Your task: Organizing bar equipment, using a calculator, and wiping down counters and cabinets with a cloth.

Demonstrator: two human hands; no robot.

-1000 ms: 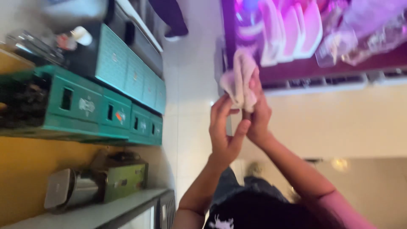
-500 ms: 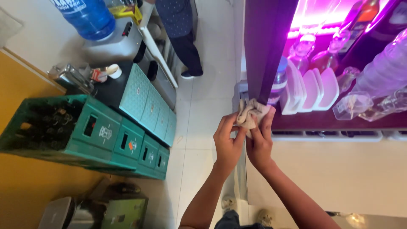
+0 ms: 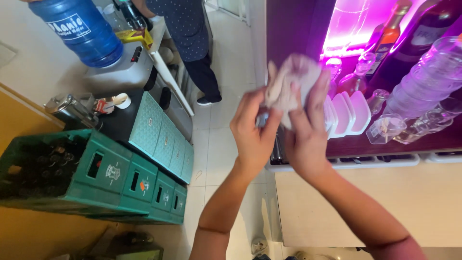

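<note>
- Right now both of my hands are up in front of me, holding a crumpled pale pink cloth (image 3: 291, 82).
- My left hand (image 3: 254, 132) has its grip closed on the lower left side of the cloth, and something small and shiny peeks out by the thumb; I cannot tell what it is.
- My right hand (image 3: 308, 130) has its grip wrapped on the right side of the cloth, fingers (image 3: 318, 94) lying flat up along it.
- Behind the cloth, white dishes (image 3: 347, 113) stand on edge on a dark shelf (image 3: 399, 144) lit pink, near clear glasses (image 3: 385, 127) and bottles (image 3: 385, 38).
- Far on my left, green plastic crates (image 3: 120, 178) sit stacked on the floor.
- Above them is a big blue water jug (image 3: 82, 29), and another person in dark clothes (image 3: 185, 29) stands close by it.
</note>
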